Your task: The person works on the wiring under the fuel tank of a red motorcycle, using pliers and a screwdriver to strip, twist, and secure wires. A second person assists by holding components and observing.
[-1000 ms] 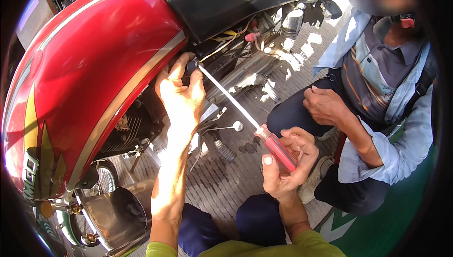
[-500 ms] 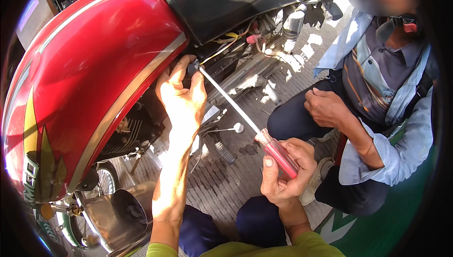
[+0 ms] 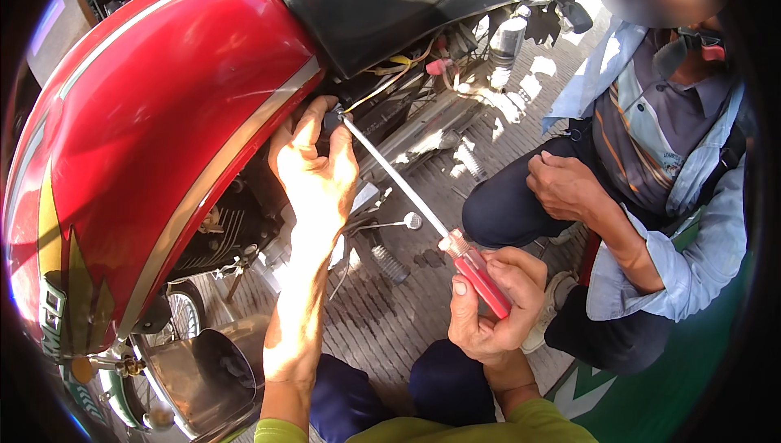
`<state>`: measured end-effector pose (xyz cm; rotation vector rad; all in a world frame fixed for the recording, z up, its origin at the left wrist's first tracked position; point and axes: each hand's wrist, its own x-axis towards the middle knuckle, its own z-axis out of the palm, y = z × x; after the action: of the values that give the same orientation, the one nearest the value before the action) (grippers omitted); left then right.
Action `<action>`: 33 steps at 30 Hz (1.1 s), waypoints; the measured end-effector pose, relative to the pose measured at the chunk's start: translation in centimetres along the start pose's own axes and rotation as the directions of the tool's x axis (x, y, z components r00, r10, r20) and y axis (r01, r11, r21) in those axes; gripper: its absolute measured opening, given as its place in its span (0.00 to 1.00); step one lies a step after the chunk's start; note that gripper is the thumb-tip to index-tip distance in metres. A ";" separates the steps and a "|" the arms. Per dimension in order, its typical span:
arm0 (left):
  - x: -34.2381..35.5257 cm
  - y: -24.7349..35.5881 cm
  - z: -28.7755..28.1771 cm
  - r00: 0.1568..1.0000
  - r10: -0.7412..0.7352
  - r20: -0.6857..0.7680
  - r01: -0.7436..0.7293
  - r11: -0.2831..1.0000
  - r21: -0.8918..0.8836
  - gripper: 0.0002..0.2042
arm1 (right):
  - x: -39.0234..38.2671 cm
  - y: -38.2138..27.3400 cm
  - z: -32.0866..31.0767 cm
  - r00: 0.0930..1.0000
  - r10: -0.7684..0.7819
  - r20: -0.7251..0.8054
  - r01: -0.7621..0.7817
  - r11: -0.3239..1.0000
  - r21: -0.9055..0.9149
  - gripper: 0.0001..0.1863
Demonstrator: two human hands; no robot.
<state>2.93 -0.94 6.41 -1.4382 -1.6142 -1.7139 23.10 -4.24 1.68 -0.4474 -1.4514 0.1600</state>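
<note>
In my right hand [image 3: 503, 305] is a screwdriver [image 3: 399, 181] with a long steel shaft and a clear-and-red handle, gripped between thumb and fingers. Its shaft slants up and left, and the tip meets a small dark part [image 3: 332, 121] under the red fuel tank [image 3: 187, 93] of a motorcycle. My left hand [image 3: 316, 166] pinches that part between thumb and fingers, close to the tank's lower edge. My fingers partly cover the part, so its exact kind is unclear. A yellow wire [image 3: 376, 91] runs beside it.
The black seat [image 3: 390, 4] lies above the exposed frame and wiring. Below are engine fins [image 3: 213, 235], a kick lever [image 3: 412, 221] and a coil spring [image 3: 388, 262]. A person in a light blue shirt [image 3: 704, 240] crouches at the right, one hand [image 3: 565, 187] near the knee.
The screwdriver handle has turned a little about its shaft, and my right fingers have shifted slightly on it. My left hand stays in nearly the same place.
</note>
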 end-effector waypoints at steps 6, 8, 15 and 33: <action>0.3 0.0 0.5 0.997 0.077 -0.015 -0.076 0.995 0.065 0.10 | 0.6 0.0 -0.8 0.986 -0.001 0.168 0.033 0.981 -0.191 0.16; 0.2 0.0 0.6 0.999 0.050 -0.004 -0.049 0.997 0.063 0.10 | 0.8 0.0 -1.2 0.973 0.023 0.229 0.026 0.978 -0.207 0.16; 0.3 -0.1 0.2 0.999 0.051 -0.009 -0.051 0.999 0.014 0.10 | 1.6 -1.0 -1.0 0.968 0.084 0.235 -0.080 0.996 -0.023 0.18; 0.6 0.6 -1.2 0.999 0.038 -0.018 -0.037 0.998 0.040 0.10 | 1.4 -1.8 -0.9 0.974 0.092 0.209 -0.074 0.993 -0.094 0.14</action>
<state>2.71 -1.95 7.39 -1.4204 -1.5920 -1.6604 23.86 -5.55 3.65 -0.5754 -1.6554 0.2189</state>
